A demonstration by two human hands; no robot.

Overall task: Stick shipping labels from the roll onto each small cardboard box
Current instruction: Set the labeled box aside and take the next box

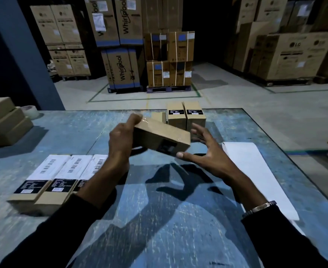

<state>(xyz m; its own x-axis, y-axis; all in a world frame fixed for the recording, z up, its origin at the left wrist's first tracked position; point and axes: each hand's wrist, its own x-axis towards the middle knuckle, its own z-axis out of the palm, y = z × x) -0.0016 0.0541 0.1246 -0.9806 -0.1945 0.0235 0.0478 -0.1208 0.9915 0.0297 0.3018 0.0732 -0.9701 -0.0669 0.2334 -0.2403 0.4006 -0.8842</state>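
My left hand (120, 138) grips one end of a small cardboard box (160, 137) and holds it tilted above the blue table (159, 209). A black printed patch shows on the box's lower face. My right hand (203, 149) is spread open just right of the box, thumb tip near its lower corner; I cannot tell if it touches. Three small boxes with white barcode labels (49, 178) lie side by side at the left. Two upright boxes (186, 116) stand at the far middle. A white strip of label backing paper (256, 171) lies at the right.
A stack of plain cardboard boxes (2, 122) sits at the far left of the table, a roll of tape (30, 111) behind it. The table's right edge runs diagonally past the white strip. Large appliance cartons on pallets (169, 60) stand across the floor.
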